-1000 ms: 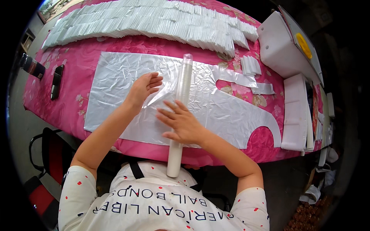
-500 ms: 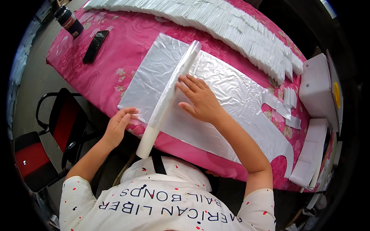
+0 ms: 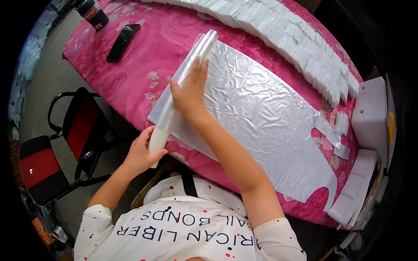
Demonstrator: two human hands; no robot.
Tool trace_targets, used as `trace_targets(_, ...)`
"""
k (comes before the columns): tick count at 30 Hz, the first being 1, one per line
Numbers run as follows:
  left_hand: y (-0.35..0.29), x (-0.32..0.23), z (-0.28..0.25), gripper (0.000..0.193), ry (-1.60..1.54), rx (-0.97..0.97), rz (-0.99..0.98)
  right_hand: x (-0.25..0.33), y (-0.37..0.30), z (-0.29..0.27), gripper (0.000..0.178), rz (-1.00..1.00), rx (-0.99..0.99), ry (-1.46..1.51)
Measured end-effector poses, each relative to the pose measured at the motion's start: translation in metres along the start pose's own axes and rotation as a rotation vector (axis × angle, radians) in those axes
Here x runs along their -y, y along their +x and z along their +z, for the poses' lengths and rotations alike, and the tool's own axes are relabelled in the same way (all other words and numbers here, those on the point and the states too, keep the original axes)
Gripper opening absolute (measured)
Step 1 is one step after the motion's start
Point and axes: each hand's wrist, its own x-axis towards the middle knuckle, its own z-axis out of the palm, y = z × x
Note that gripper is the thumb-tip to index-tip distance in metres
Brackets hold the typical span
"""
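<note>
Head view, from above: my left hand [image 3: 143, 151] is grasping the lower end of a white-cored roll of clear plastic film [image 3: 167, 114], its thumb and fingers closing from opposite sides. This end is overhanging the near edge of the pink floral tablecloth [image 3: 124, 89], which is probably making room for fingers to wrap around it. My right hand [image 3: 190, 95] is resting higher up, thumb and fingers spread over the film-covered length (how hard it is pressing, I cannot tell). Between them, the hands are presumably keeping the roll from skewing. The roll is lying aslant across the left part of a silvery apron-shaped plastic sheet [image 3: 257, 126], a narrow margin of which is showing on the roll's far side; the sheet's curved cut-outs are pointing away, toward the white foam box [image 3: 370, 111]. The sheet is lying spread out, though crinkled, seemingly so that the roll can bear on one broad layer. Long rows of folded white packets [image 3: 283, 39] are occupying the far side, and a black smartphone [image 3: 123, 42] is lying to the left, both apart from the sheet.
</note>
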Motion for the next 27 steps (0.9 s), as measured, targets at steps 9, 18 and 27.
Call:
trace_targets(9,0.002,-0.049,0.028,0.056,-1.1,0.758,-0.118,0.045,0.016,-0.109,0.062,0.478,0.153,1.336)
trace_targets(18,0.011,-0.049,0.06,0.056,-0.911,0.976,-0.228,0.036,-0.003,-0.164,0.062,0.44,0.028,1.333)
trace_targets(27,0.024,-0.049,0.096,0.047,-0.264,0.429,-0.041,0.018,-0.062,-0.162,0.056,0.553,-0.165,0.849)
